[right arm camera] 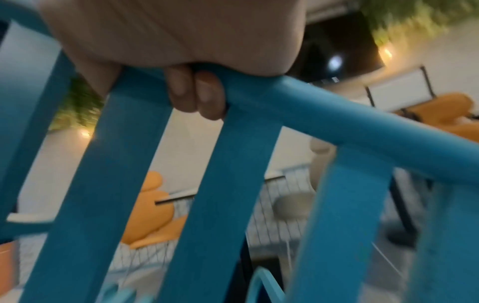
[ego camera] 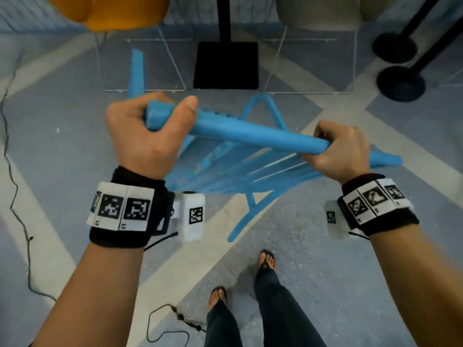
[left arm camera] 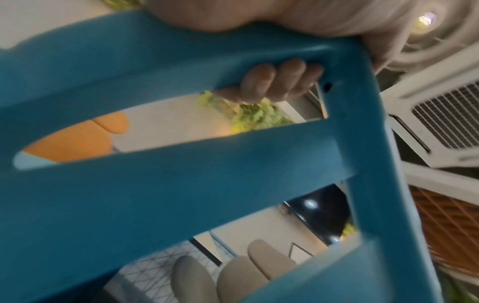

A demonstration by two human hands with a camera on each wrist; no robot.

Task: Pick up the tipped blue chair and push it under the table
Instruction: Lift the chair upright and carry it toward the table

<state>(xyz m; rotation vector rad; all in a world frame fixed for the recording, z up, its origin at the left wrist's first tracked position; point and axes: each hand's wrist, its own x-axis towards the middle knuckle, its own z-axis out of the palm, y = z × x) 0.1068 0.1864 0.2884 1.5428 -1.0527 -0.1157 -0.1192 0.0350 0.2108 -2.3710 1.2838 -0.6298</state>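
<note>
The blue slatted chair (ego camera: 250, 136) hangs tilted in front of me, its legs pointing away and down toward the floor. My left hand (ego camera: 145, 131) grips the left end of its top rail, thumb laid over the rail. My right hand (ego camera: 340, 149) grips the same rail further right. In the left wrist view the fingers (left arm camera: 274, 82) curl under the chair's top rail (left arm camera: 129, 61) at its corner. The right wrist view shows fingertips (right arm camera: 197, 92) wrapped round the rail (right arm camera: 324, 116) between the slats. The table's black post and square base (ego camera: 225, 63) stand just beyond the chair.
An orange chair (ego camera: 110, 11) and a grey chair (ego camera: 318, 13) on white wire legs flank the black base. Two black stanchion bases (ego camera: 400, 82) stand at the far right. A thin black cable (ego camera: 15, 196) trails along the floor on the left. My feet (ego camera: 266, 261) are below the chair.
</note>
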